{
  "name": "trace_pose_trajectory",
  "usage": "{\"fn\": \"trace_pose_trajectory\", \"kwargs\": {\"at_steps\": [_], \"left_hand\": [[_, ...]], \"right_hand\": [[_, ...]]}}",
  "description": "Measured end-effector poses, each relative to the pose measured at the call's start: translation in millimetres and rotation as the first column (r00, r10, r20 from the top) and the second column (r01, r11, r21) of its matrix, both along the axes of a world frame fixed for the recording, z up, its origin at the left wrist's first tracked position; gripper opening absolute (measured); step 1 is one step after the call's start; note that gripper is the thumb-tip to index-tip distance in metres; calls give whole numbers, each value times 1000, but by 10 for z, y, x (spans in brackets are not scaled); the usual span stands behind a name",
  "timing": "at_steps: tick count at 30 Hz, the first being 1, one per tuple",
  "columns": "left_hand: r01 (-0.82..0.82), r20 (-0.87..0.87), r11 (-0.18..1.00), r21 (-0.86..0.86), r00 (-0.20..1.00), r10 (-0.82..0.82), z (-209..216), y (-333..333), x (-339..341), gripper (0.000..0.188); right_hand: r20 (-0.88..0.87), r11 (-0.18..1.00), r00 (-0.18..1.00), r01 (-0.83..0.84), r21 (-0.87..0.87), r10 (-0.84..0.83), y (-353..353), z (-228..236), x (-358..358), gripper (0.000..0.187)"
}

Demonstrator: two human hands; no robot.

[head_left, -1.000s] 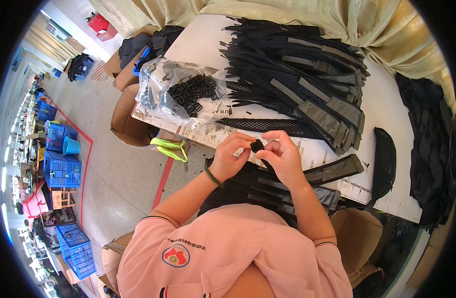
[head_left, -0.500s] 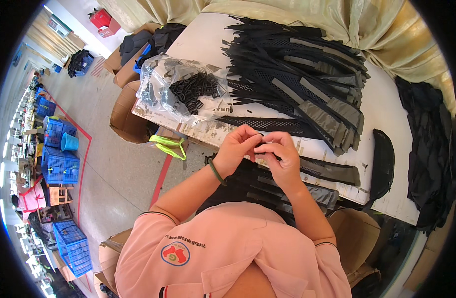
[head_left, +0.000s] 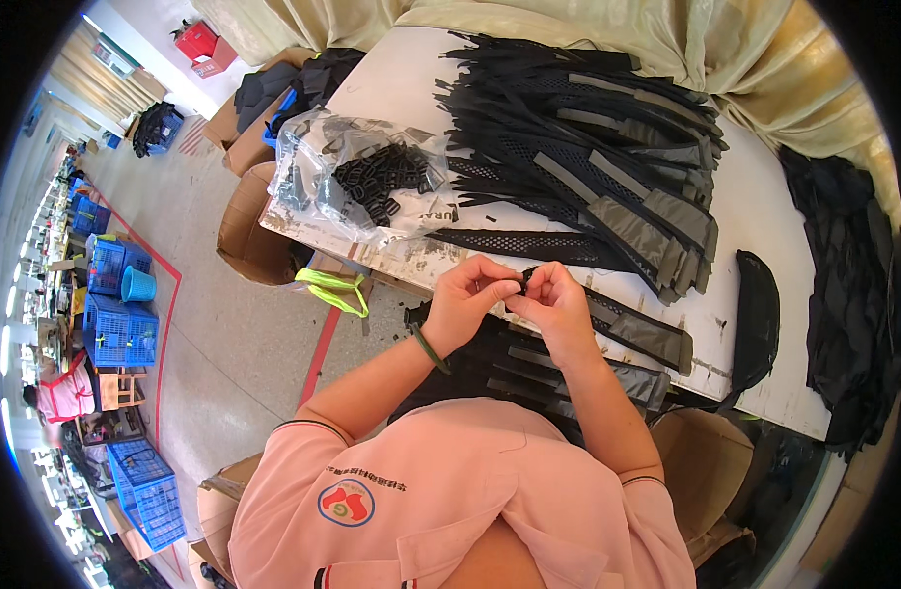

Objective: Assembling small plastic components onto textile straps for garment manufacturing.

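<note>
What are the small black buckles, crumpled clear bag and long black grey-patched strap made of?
Small black buckles: probably plastic, evenly black; coated metal possible.
Crumpled clear bag: apparently plastic film, see-through, glossy.
Long black grey-patched strap: apparently matte mesh fabric, with a smoother patch.

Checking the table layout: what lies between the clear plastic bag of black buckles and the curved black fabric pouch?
In the head view, a heap of black mesh strips with grey end panels lies on the white table.

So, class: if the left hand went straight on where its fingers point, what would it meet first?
First the small black piece, then probably the right hand; the exact depth is unclear.
</note>
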State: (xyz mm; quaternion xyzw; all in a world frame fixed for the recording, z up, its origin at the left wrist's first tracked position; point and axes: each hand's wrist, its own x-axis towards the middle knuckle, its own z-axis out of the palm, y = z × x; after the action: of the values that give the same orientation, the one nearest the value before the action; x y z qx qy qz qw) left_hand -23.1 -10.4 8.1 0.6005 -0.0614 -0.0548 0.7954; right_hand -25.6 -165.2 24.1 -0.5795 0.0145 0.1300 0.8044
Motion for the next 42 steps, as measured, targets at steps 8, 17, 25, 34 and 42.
{"fn": "trace_pose_trajectory", "kwargs": {"at_steps": [8, 17, 25, 34, 42], "left_hand": [[165, 152, 985, -53, 976, -155, -89, 57, -71, 23], [177, 145, 978, -110, 976, -161, -77, 55, -109, 22], [60, 64, 998, -31, 996, -58, -112, 1, -109, 11], [152, 131, 975, -163, 983, -132, -55, -12, -101, 20], [89, 317, 972, 216, 936, -156, -71, 71, -72, 30]], "right_hand": [[-41, 995, 999, 13, 98, -9, -43, -57, -36, 30], [24, 1000, 999, 27, -15, -26, -40, -74, -26, 30], [-70, 1000, 997, -31, -1, 31, -47, -51, 20, 30], [201, 987, 969, 155, -44, -143, 45, -104, -85, 27], [5, 996, 996, -92, 20, 92, -165, 84, 8, 15]]}}
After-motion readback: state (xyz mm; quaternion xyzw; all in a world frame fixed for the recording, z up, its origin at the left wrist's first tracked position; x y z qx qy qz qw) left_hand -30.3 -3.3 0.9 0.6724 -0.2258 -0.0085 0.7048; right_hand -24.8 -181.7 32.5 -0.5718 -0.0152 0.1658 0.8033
